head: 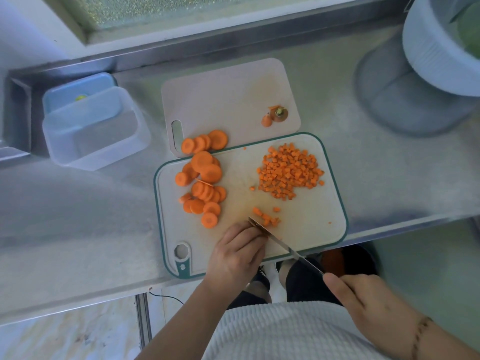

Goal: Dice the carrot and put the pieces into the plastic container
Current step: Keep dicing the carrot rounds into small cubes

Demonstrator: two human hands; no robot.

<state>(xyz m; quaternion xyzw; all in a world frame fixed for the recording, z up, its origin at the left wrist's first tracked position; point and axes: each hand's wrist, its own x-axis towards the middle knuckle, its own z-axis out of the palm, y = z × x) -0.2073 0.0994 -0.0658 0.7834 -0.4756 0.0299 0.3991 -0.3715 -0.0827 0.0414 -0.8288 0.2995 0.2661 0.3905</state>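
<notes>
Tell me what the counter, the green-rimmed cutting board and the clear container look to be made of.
Counter: likely stainless steel, brushed grey with a dull sheen and folded edges.
Green-rimmed cutting board: probably plastic, matte cream with a moulded rim and handle hole.
Container: translucent plastic, slightly frosted; the blue lid behind shows through its wall.

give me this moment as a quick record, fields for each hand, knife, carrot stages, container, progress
left hand: on the board, steadying carrot at the blade
right hand: grips the knife handle
knife: tip down among fresh pieces
slices: uncut, left of the green-edged board
dice: piled at right
carrot ends: on the pink board
plastic container: left of boards, no carrot inside
progress: dicing partly done
</notes>
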